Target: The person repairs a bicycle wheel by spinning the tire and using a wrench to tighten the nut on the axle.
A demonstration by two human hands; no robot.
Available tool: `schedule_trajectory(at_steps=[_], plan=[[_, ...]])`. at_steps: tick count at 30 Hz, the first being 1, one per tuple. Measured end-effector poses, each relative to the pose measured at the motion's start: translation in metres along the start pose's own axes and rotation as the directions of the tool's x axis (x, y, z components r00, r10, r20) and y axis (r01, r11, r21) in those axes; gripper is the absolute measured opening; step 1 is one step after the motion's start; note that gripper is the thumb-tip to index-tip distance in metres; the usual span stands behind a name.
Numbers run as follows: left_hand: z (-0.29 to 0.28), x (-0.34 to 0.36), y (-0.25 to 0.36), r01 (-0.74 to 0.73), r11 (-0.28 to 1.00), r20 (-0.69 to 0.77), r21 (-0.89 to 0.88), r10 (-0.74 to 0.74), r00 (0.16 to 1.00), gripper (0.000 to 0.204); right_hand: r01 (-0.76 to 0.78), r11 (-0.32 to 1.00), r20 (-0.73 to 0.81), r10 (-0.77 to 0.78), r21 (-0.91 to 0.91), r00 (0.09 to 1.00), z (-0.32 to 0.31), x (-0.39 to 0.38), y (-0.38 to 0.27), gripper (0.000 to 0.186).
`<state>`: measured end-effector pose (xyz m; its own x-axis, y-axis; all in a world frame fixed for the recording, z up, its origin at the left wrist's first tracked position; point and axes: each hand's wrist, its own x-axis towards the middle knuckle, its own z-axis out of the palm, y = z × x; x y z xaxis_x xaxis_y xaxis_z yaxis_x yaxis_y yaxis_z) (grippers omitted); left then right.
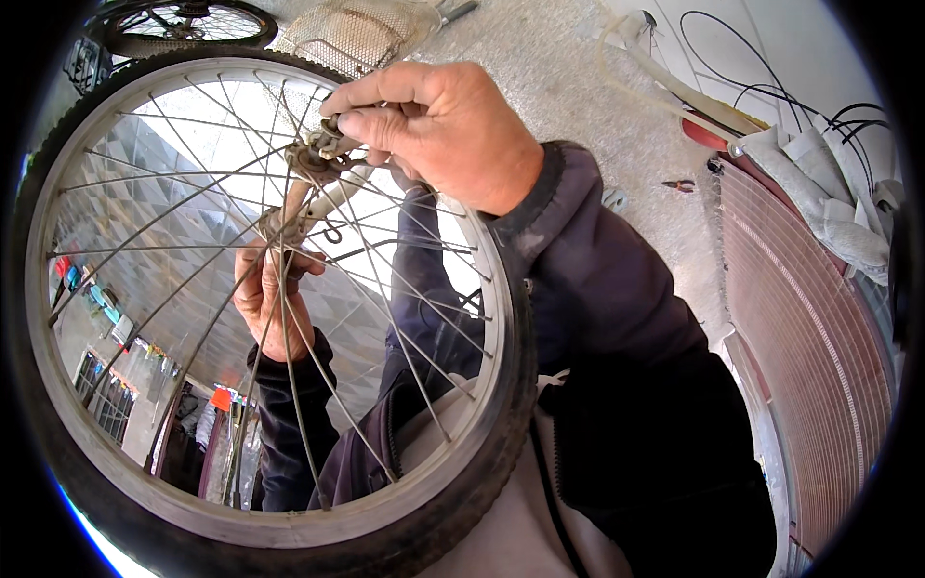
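A bicycle wheel with a silver rim (289,530) and a knobby black tire (517,385) stands tilted in front of my body, filling the left half of the view. At its middle is a worn, rusty hub (296,202). My right hand (438,125) reaches over the wheel, thumb and forefinger pinching a small metal part (332,125) at the hub's upper end. Through the spokes I see my left hand (277,299), its fingers curled around the hub's lower end. Spokes cross in front of this hand, and what its fingertips press on is partly hidden. A small hook-shaped metal piece (333,233) shows near them.
Another bicycle wheel (193,24) and a wire mesh basket (352,34) are at the upper left. Pliers (678,185) lie on the concrete floor. To the right are a brown ribbed panel (800,308), grey cloth (829,188) and black cables (761,63).
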<state>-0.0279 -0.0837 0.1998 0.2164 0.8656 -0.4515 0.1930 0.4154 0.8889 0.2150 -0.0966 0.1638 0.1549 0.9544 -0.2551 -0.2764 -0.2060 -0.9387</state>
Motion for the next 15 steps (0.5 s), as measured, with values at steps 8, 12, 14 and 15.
schedule_trajectory(at_steps=[8,12,14,15], plan=[[-0.005,-0.001,-0.016,-0.047,0.998,-0.007,-0.047,0.047,0.999,0.014,0.187,0.956,0.067,-0.177,-0.226,0.982,-0.004,0.013,0.006,0.016],[-0.008,-0.001,-0.017,-0.032,0.998,-0.032,-0.053,0.03,0.999,0.008,0.107,0.986,0.185,-0.082,-0.128,0.979,-0.008,0.018,-0.02,0.013],[-0.008,0.001,-0.018,-0.027,0.999,-0.023,-0.046,0.026,0.999,0.007,0.025,0.988,0.221,0.01,-0.154,0.975,-0.012,0.026,-0.019,0.012],[-0.007,0.002,-0.017,-0.026,0.999,-0.02,-0.041,0.025,0.999,0.007,0.008,0.984,0.231,0.034,-0.178,0.972,-0.014,0.027,-0.021,0.013]])
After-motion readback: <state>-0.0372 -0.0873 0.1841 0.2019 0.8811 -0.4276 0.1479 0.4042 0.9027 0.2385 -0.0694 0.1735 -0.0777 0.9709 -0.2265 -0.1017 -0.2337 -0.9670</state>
